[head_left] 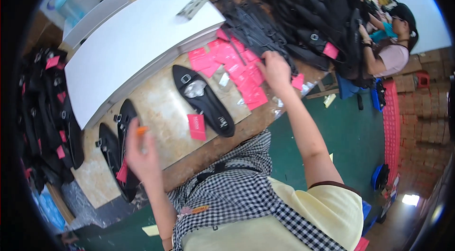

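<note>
- Two hands up, and I read them apart: my left hand (141,154) pinches a small orange-tipped marker (142,130) above the worktop (156,104), tip raised as if ready for marking.
- My right hand (275,72) reaches out, fingers spread loose on the pile of pink tags (239,68); nothing clamped yet, as far as I can tell.
- One black flat shoe (204,99) lies centre, buckle away from me, a pink tag (196,127) against its side, probably within reach for tagging.
- A pair of black shoes (118,151) waits just under the left hand.
- White boards (137,37) stacked behind, clear of both hands.
</note>
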Tool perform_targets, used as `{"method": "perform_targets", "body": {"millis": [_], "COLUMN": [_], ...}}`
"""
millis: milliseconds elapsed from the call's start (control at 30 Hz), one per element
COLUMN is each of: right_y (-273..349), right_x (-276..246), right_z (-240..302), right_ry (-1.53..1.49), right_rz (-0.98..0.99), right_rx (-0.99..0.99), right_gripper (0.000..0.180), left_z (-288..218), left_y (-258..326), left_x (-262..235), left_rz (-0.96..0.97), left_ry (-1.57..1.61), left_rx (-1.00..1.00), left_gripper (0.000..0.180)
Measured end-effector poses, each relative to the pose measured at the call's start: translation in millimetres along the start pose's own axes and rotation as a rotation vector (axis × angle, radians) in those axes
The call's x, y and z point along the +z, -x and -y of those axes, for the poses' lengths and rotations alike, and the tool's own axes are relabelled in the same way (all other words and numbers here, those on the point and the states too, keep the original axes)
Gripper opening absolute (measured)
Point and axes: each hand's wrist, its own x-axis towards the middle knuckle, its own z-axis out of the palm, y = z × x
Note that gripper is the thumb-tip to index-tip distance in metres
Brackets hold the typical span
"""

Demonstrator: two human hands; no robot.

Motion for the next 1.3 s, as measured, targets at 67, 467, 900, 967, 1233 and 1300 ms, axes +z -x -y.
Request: {"method": "perform_targets", "body": {"millis": [67, 467, 900, 967, 1233, 1300], "right_y": [-7.5, 22.4, 70.6, 60.4, 53.5, 53.5], "right_x": [24.4, -57.0, -114.1, -112.6, -99.9, -94.8], "right_z": [-5.0, 73.3, 220.7, 229.8, 265.6, 277.6], "right_ry": [0.072, -0.78, -1.095, -1.072, -0.902, -0.871], "right_rz": [0.116, 0.28, 0.691, 0.712, 0.302, 0.112], "right_rx": [0.01, 0.084, -0.156, -0.155, -0.293, -0.396], "right_gripper": [0.025, 0.027, 0.031, 0.031, 0.026, 0.026], "left_z": [-30.3, 34.1, 44.2, 30.2, 14.2, 21.7], "left_y": [-16.2, 60.9, 19.9, 16.0, 18.3, 25.7], "left_x": [54.3, 66.6, 24.2, 20.1, 32.0, 41.5], "left_rz": [0.416, 0.494, -0.062, -0.053, -0.109, -0.126], "left_ry": [-0.177, 1.177, 1.134, 0.981, 0.851, 0.946], "left_rx": [-0.256, -0.98, -0.583, -0.47, -0.178, -0.192], "left_gripper": [0.072, 0.071, 0.059, 0.048, 0.054, 0.055]}}
